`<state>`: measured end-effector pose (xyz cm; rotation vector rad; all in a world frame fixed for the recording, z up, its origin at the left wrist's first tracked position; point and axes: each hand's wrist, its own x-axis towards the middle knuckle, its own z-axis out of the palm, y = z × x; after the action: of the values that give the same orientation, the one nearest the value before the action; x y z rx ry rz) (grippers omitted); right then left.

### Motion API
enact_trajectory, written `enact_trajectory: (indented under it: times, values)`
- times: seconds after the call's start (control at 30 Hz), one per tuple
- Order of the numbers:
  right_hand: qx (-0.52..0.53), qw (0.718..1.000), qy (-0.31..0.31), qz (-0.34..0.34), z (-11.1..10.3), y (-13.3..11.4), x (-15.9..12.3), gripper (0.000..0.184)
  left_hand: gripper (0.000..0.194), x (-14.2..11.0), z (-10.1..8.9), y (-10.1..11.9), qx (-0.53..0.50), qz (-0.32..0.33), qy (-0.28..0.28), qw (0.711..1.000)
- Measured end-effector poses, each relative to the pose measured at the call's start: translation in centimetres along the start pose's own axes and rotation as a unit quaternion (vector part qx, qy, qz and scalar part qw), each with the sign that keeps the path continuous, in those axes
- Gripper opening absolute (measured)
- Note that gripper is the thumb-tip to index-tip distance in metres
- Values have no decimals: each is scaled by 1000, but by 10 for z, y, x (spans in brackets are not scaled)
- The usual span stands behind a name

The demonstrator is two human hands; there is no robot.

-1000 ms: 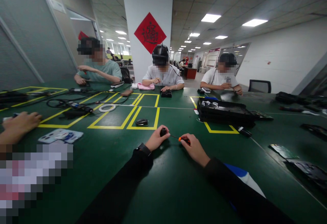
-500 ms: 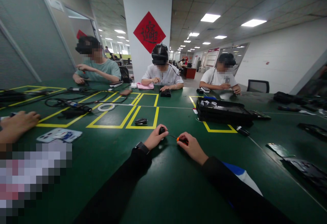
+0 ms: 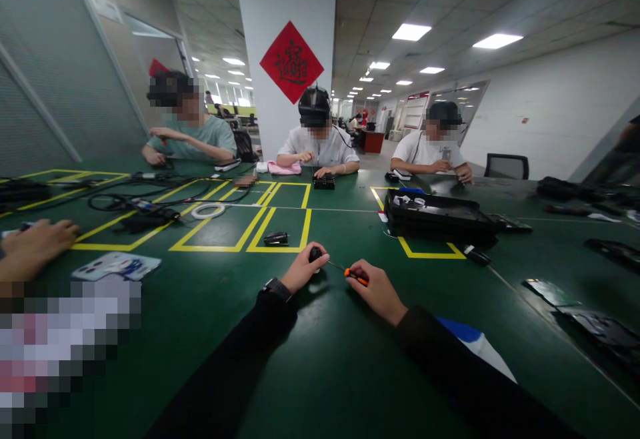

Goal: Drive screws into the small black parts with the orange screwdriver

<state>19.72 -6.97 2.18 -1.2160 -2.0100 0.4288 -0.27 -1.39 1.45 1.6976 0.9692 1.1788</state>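
My left hand (image 3: 303, 269) is closed round a small black part (image 3: 315, 253) that rests on the green table (image 3: 320, 359). My right hand (image 3: 376, 290) grips an orange-handled screwdriver (image 3: 356, 275). Its thin shaft points left and its tip meets the black part. Both my sleeves are black, and a dark watch (image 3: 277, 287) sits on my left wrist. A second small black part (image 3: 276, 238) lies just beyond my hands inside a yellow-taped square.
A black tray (image 3: 440, 215) stands at the right of centre. Cables, a white tape ring (image 3: 209, 211) and a card (image 3: 116, 265) lie to the left, beside another person's hand (image 3: 35, 242). Three people sit across the table. Dark parts line the right edge.
The screwdriver's handle has lifted a little, and its shaft now slants down to the black part. My hands have barely shifted.
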Motion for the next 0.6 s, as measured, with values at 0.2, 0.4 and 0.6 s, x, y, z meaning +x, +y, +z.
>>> enact_trajectory:
  times: [0.2,0.4,0.6]
  values:
    - [16,994,91,-58,-5,-19,-2,12,34,-1,-1,4,-120,-47,-36,991]
    - [101,972,167,-131,-2,-30,-11,16,37,0,1,0,-126,-75,-94,985]
    - [114,974,127,-151,-3,-37,-13,8,43,1,2,-1,-99,-89,-152,979]
